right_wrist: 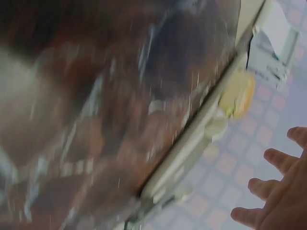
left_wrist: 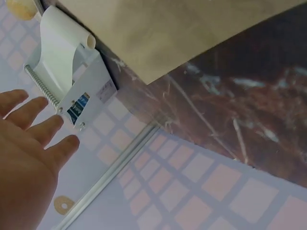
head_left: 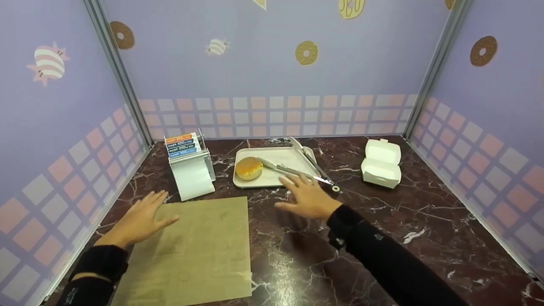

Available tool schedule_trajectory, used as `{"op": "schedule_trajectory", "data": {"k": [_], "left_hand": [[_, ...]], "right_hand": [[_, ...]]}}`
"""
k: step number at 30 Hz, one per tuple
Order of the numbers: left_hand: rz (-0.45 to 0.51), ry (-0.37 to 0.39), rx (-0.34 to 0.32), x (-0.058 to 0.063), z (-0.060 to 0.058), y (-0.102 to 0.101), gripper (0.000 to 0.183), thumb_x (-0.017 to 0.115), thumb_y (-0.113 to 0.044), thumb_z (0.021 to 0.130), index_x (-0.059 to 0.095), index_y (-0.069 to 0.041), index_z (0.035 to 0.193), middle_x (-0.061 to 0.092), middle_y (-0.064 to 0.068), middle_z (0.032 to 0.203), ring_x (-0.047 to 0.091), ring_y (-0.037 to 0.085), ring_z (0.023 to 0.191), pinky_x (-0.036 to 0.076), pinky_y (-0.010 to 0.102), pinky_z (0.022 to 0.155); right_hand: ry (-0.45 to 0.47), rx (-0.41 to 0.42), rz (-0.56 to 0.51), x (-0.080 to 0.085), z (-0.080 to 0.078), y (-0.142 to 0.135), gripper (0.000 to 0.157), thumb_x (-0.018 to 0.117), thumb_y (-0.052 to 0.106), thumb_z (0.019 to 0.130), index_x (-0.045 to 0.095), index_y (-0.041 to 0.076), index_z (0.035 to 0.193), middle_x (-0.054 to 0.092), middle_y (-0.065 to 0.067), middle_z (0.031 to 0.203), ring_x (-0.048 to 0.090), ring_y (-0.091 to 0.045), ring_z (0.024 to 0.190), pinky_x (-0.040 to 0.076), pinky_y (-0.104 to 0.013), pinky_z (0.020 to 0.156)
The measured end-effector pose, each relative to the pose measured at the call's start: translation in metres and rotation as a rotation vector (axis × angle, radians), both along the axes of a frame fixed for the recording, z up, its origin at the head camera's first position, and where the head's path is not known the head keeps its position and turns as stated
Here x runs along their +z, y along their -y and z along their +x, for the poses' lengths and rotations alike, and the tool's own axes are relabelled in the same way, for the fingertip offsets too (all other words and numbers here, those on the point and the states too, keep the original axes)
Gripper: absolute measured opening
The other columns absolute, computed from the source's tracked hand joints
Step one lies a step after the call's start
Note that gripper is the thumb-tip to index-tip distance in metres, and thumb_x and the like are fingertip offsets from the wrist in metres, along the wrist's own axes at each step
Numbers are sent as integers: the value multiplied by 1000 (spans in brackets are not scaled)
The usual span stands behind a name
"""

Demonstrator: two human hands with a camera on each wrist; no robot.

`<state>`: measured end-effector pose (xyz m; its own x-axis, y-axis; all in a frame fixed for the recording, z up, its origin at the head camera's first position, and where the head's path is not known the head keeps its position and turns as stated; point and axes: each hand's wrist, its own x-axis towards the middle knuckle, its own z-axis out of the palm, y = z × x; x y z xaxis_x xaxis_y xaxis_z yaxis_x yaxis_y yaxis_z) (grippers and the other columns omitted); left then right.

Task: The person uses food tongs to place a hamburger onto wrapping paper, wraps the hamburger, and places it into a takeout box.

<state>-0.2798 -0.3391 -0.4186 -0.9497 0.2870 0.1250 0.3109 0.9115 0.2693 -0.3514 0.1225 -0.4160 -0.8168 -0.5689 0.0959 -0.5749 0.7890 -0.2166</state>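
Brown paper [head_left: 199, 246] lies flat on marbled surface [head_left: 403, 229]

The left hand [head_left: 142, 216] hovers by the sheet's left edge, the right hand [head_left: 308, 195] near tongs [head_left: 293, 171] lying across a tray [head_left: 272, 152] with a bun [head_left: 249, 168]; both hands are empty, fingers extended.

**Mostly ones, some twos, a three and a four**

There are two bare hands: one left hand [head_left: 138, 219] and one right hand [head_left: 308, 199], with two black fabric sleeves [head_left: 395, 257]. One of each: flat brown paper sheet [head_left: 191, 250], round golden bun [head_left: 248, 170], white rectangular tray [head_left: 276, 154], pair of long silver metal tongs [head_left: 289, 169], open white hinged box [head_left: 381, 163], and dispenser with a hanging white strip [head_left: 193, 176]. One dark red, white-veined worktop [head_left: 401, 208]. Three lilac walls [head_left: 263, 76] show, with two grey metal corner posts [head_left: 117, 70]. Printed on them: two striped, wrapped sweets [head_left: 49, 62] and at least four ring-shaped doughnuts [head_left: 306, 46].
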Motion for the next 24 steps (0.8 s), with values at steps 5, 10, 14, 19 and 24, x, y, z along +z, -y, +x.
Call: {"op": "schedule_trajectory", "data": {"k": [5, 10, 14, 19, 24], "left_hand": [[3, 30, -78, -13, 4, 5, 94, 79, -43, 94, 39, 19, 152, 38, 42, 157, 33, 61, 147, 24, 76, 117], [14, 84, -108, -21, 7, 16, 105, 90, -43, 82, 41, 22, 149, 38, 44, 155, 35, 64, 144, 24, 79, 115], [1, 114, -135, -27, 10, 22, 112, 96, -42, 72, 43, 24, 146, 38, 46, 154, 37, 65, 142, 25, 82, 112], [-16, 156, -152, -34, 15, 26, 116, 99, -39, 64, 43, 23, 146, 37, 45, 155, 35, 65, 143, 24, 84, 110], [-43, 179, -161, -39, 17, 26, 116, 100, -38, 63, 45, 22, 146, 40, 43, 155, 37, 65, 143, 28, 80, 112]], "right_hand": [[28, 29, 34, -14, 6, 29, 87, 50, 70, 102, 30, 17, 169, 24, -12, 175, 15, -48, 161, 9, -72, 124], [71, 100, 70, -27, 13, 59, 89, 51, 71, 101, 29, 19, 169, 23, -8, 176, 16, -46, 161, 10, -71, 125], [94, 134, 100, -40, 18, 79, 90, 55, 71, 99, 34, 17, 168, 27, -8, 175, 18, -45, 161, 14, -69, 126], [120, 143, 136, -52, 27, 102, 93, 57, 74, 97, 33, 20, 169, 26, -7, 176, 19, -41, 162, 16, -67, 126], [86, 167, 213, -57, 36, 120, 96, 59, 77, 94, 34, 22, 168, 26, -2, 176, 21, -35, 162, 20, -64, 127]]}}
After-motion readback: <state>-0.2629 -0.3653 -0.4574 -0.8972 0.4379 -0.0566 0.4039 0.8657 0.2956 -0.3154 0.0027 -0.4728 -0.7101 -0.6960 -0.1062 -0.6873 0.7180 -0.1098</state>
